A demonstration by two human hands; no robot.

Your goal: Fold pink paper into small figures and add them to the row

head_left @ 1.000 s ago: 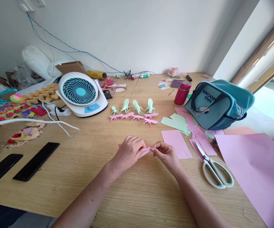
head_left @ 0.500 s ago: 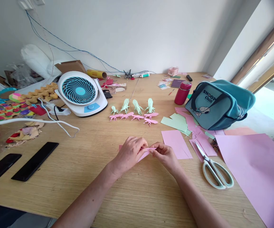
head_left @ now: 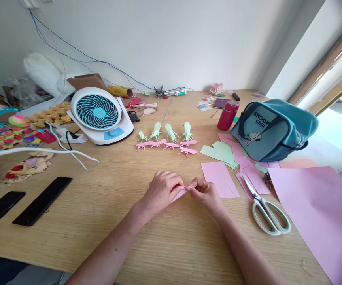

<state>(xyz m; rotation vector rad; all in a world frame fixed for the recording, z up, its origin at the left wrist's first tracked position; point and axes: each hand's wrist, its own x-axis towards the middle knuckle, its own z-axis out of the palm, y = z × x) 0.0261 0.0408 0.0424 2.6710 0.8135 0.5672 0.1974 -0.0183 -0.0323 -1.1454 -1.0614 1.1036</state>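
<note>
Left hand (head_left: 161,189) pinching a pink paper piece (head_left: 179,194) below frame center, right hand (head_left: 205,194) gripping its end between thumb and fingers, green paper insects (head_left: 170,132) and pink paper insects (head_left: 188,151) above, scissors (head_left: 256,196) at lower right, fan (head_left: 99,112) at upper left

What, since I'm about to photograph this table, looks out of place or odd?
Nothing looks clearly spilled or broken. The front-right pink paper figure sits forward of the pink row, breaking its line. The ragged-looking heap of scraps at the left also looks untidy.

Pink paper (head_left: 178,195) partly behind hands (head_left: 161,190)
</note>
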